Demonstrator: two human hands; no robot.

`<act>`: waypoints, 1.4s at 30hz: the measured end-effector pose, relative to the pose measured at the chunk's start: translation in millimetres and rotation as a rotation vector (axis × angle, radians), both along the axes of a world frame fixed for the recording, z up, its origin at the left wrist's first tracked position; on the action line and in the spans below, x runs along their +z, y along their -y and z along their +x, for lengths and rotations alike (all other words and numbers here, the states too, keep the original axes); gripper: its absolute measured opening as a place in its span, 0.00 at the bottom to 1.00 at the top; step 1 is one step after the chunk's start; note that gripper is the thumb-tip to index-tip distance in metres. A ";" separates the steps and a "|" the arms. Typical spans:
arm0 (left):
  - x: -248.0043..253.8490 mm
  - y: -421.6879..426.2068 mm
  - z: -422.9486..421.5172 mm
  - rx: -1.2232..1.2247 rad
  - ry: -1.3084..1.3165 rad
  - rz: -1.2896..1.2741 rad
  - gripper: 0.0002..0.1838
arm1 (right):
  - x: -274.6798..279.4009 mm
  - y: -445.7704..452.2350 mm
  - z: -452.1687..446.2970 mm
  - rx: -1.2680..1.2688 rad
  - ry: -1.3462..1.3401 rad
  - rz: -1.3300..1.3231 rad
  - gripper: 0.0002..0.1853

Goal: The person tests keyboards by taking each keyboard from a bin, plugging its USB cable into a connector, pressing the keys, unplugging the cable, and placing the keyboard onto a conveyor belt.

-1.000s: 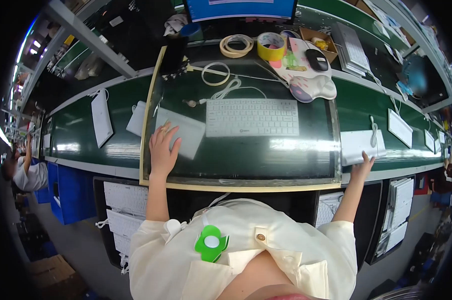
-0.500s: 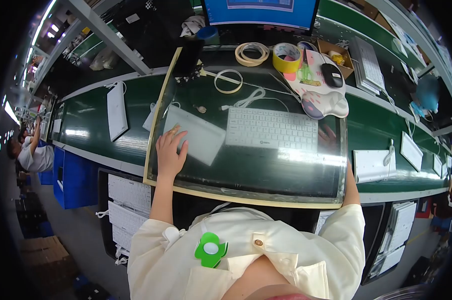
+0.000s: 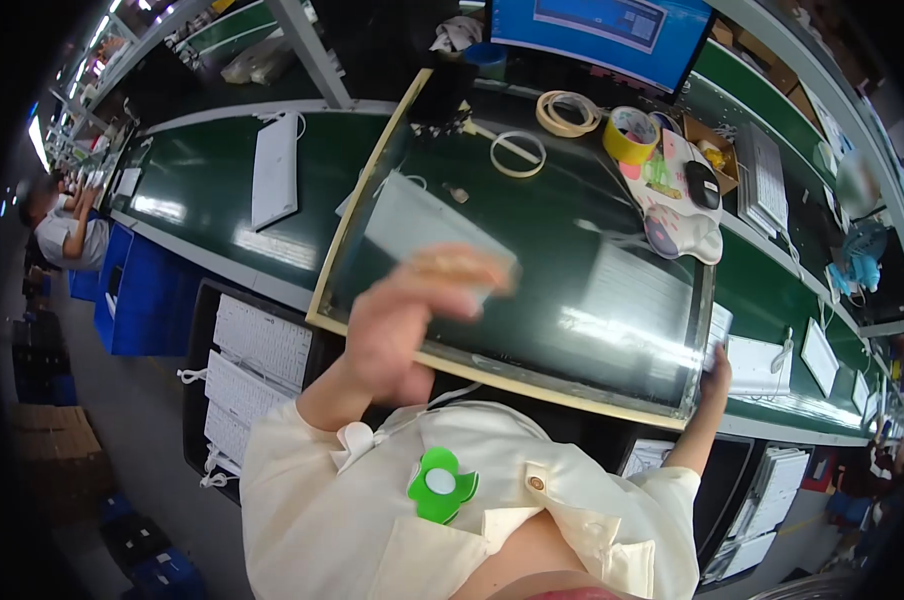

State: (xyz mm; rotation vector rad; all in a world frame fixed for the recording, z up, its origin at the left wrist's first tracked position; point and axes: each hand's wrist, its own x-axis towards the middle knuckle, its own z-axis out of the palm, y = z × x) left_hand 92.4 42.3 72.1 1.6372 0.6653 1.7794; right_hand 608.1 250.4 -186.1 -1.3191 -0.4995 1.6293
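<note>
My left hand [image 3: 397, 320], smeared by motion, is raised over the front left part of a framed glass panel [image 3: 512, 375]; its fingers are too blurred to read. Beneath the glass, partly behind that hand, lies a pale flat keyboard-shaped piece [image 3: 427, 222], tilted. My right hand [image 3: 716, 372] is beyond the panel's right edge, closed on the end of a white keyboard [image 3: 718, 328]. The rest of this keyboard shows blurred through the glass, with glare over it.
On the panel are tape rolls [image 3: 631, 136], a mouse [image 3: 703, 184] on a patterned wrist-rest pad [image 3: 684, 236], and scissors. A monitor [image 3: 602, 30] stands behind. White keyboards [image 3: 276, 172] lie along the green bench. Trays of keyboards [image 3: 257, 345] flank me. A co-worker [image 3: 67, 225] sits far left.
My left hand has lifted off the glass and moved right and nearer me. My right hand has drawn the keyboard rightward, so its end shows past the frame. The view has turned.
</note>
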 end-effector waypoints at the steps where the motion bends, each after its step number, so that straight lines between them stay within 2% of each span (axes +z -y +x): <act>1: 19.5 2.8 14.1 -0.263 0.134 0.094 0.41 | -9.3 2.5 36.0 -0.127 0.025 0.025 0.22; 3: 42.9 14.8 31.7 -0.579 0.231 0.173 0.33 | -13.0 14.1 99.5 -0.330 0.095 0.090 0.22; 6: 59.5 30.0 48.0 -0.705 0.273 0.290 0.21 | 31.1 47.7 130.9 -0.654 0.245 0.203 0.22; 7: 64.5 15.3 64.3 -0.602 0.254 0.506 0.25 | 38.8 57.9 145.5 -0.690 0.220 0.303 0.21; 8: 66.9 13.1 70.6 -0.604 0.263 0.541 0.25 | 46.1 68.9 160.1 -0.722 0.195 0.402 0.21; 9: 68.5 13.4 72.3 -0.603 0.275 0.541 0.25 | 60.3 78.3 162.5 -0.864 0.294 0.349 0.20; 12: 67.9 17.6 74.2 -0.643 0.302 0.506 0.25 | 81.9 104.0 170.8 -0.945 0.001 0.517 0.18; 15: 67.5 22.4 68.4 -0.653 0.323 0.482 0.24 | 94.5 124.5 143.1 -0.751 -0.235 0.562 0.18; 18: 67.5 24.0 73.4 -0.651 0.327 0.472 0.24 | 115.0 139.0 48.3 -0.330 -0.550 0.654 0.15; 20: 66.4 23.8 77.2 -0.656 0.331 0.459 0.24 | 129.8 143.0 -20.3 -0.543 -0.459 0.508 0.13; 21: 65.7 23.7 77.5 -0.660 0.334 0.449 0.24 | 111.9 143.2 -23.1 -0.333 -0.503 0.560 0.12; 22: 65.7 24.2 77.5 -0.663 0.325 0.435 0.23 | 111.0 140.2 -45.7 0.106 -0.645 0.707 0.15; 24: 66.1 25.9 75.9 -0.676 0.312 0.410 0.23 | 133.1 150.1 -112.9 -0.505 -0.261 0.406 0.20; 26: 68.1 26.6 72.4 -0.711 0.311 0.377 0.23 | 126.3 153.2 -130.3 -0.314 -0.277 0.380 0.23; 28: 68.6 27.6 71.1 -0.765 0.319 0.338 0.23 | 117.6 154.2 -146.2 -0.194 -0.124 0.397 0.23; 30: 68.9 30.0 70.3 -0.819 0.320 0.306 0.22 | 110.0 151.6 -165.0 -0.045 0.051 0.463 0.28; 36: 67.7 31.1 62.9 -0.992 0.332 0.170 0.22 | 132.5 153.8 -197.9 0.019 0.080 0.488 0.39; 42: 67.7 31.1 57.4 -1.094 0.331 0.055 0.21 | 131.6 151.1 -194.9 0.035 0.102 0.483 0.36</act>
